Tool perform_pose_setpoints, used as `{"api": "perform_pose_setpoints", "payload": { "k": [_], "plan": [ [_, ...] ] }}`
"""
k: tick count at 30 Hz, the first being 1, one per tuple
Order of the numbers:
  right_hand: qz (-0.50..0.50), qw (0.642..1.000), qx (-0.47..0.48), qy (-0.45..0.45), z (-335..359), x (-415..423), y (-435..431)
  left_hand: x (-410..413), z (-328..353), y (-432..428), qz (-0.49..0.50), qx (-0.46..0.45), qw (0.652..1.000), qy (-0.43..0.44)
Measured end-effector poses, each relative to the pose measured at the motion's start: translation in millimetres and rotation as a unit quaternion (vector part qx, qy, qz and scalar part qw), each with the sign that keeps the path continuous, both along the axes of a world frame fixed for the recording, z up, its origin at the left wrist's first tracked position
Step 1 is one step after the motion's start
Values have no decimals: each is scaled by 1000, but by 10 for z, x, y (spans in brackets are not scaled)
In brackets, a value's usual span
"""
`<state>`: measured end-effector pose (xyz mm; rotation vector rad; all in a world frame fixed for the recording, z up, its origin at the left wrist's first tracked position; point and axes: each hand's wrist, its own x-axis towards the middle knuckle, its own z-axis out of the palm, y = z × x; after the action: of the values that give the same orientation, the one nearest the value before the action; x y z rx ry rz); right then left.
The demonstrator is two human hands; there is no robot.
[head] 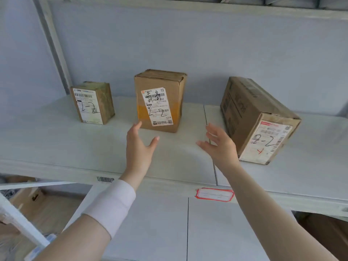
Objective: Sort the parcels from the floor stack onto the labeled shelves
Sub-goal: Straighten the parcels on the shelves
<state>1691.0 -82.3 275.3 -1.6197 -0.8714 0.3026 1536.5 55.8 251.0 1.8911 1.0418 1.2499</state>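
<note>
Three brown cardboard parcels stand on a white shelf [56, 144], each with a label hand-marked "2-2". The small one [93, 102] is at the left, an upright one [160, 99] in the middle, and a long one [258, 119] lies at the right. My left hand [139, 147] hovers open just in front of the middle parcel, fingertips close to its lower left corner. My right hand [220, 146] is open too, between the middle and long parcels, touching neither. Both hands hold nothing.
A red-bordered label [214, 194] and a barcode sticker [105, 179] sit on the shelf's front edge. A lower shelf board [160, 232] lies beneath. Cardboard boxes [35, 196] show at lower left. An upright post [54, 46] frames the left side.
</note>
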Motion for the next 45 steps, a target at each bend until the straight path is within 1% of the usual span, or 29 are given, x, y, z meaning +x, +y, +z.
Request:
{"api": "perform_pose_setpoints", "payload": {
  "k": [2,5,8,11,13,16,18,21,24,30,34,41,45],
  "plan": [
    [-19,999,11,-46,9,58,-339,95,-39,-359,-24,3,1000,-6],
    [-72,994,25,-82,-9,237,-810,386,-33,-850,-109,-21,994,12],
    [-139,987,41,-73,-12,472,-1149,706,6,-1199,-174,-30,983,45],
    [-186,979,52,-61,-6,701,-1305,987,37,-1353,-206,-52,975,61],
    [-174,983,31,-45,-13,836,-1311,1153,66,-1380,-215,-69,971,76],
    [-113,994,10,-7,-75,1022,-1254,1360,84,-1367,-228,-85,967,79],
    [-91,996,1,4,-115,1124,-1199,1473,98,-1347,-245,-86,963,76],
    [-72,997,1,14,-139,1234,-1102,1596,135,-1298,-262,-99,959,49],
    [-53,998,11,26,-119,1313,-985,1689,148,-1213,-251,-101,962,34],
    [-48,998,3,36,-115,1482,-817,1857,146,-1094,-235,-96,967,32],
    [-52,998,3,41,-138,1574,-776,1925,143,-1035,-246,-111,963,31],
    [-48,998,1,42,-153,1553,-785,1925,119,-1048,-243,-109,963,45],
    [-51,998,-9,37,-113,1476,-851,1886,154,-1073,-233,-86,967,63]
  ]
}}
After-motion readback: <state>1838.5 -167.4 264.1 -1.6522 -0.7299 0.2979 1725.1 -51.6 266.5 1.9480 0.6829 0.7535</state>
